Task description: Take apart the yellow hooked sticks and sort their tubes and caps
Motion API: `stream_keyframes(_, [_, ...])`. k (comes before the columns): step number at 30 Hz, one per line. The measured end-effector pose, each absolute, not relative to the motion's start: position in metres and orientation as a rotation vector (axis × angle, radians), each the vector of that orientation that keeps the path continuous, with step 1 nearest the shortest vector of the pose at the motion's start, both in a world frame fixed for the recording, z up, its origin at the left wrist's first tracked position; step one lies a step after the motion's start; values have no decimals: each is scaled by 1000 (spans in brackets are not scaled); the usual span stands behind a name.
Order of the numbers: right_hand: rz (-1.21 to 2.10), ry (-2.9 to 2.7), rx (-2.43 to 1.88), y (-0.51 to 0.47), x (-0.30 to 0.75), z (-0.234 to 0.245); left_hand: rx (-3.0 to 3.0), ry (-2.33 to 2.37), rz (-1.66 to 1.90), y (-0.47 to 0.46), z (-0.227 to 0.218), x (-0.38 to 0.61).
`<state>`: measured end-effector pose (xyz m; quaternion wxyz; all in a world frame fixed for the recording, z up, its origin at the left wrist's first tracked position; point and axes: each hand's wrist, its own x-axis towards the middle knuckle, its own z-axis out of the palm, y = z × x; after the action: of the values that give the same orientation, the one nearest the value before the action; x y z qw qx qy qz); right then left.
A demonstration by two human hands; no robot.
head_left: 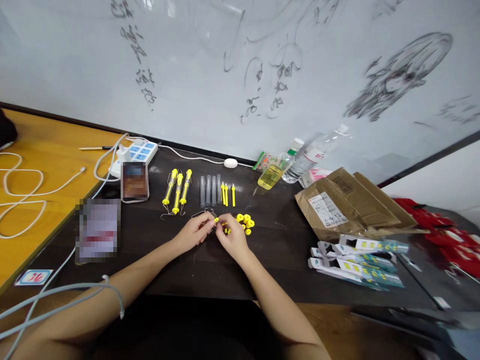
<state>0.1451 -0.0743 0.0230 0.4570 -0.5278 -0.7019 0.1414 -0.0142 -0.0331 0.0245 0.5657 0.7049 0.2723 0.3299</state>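
My left hand (197, 231) is closed, its thumb and fingers pinching a small yellow cap (216, 220). Close against it, my right hand (233, 236) has its fingers bent together; what they grip is hidden. Thin metal hooks (207, 210) lie just behind my left hand. Several loose yellow caps (246, 220) are scattered beside my right fingers. Beyond the hands, several clear tubes (208, 191) are lined up next to three thin yellow rods (233, 196). Three yellow tubular spring scales (179, 192) with wire hooks lie to their left.
A power strip (142, 151), a phone-like device (135, 182) and a blurred flat item (98, 230) are at left. A bottle of yellow liquid (275, 170), a water bottle (309, 159), a cardboard parcel (341, 202) and opened small boxes (360, 262) occupy the right. A whiteboard (195, 75) stands behind.
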Motion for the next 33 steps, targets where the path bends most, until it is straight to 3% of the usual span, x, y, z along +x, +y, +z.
stream_keyframes(7, [657,-1499,-1213,-73,142,28,1896,745,927,-31,30,-16])
stream_keyframes(12, [366,-1676,-1304,-73,145,26,2014,796,1020,-30,27,-16])
stream_keyframes(17, [57,-1907,-1317,-74,145,24,2012,832,894,-30,29,-16])
stream_keyframes(33, [-327,-1992,-1402,-70,139,29,2228,1102,805,-31,27,-15])
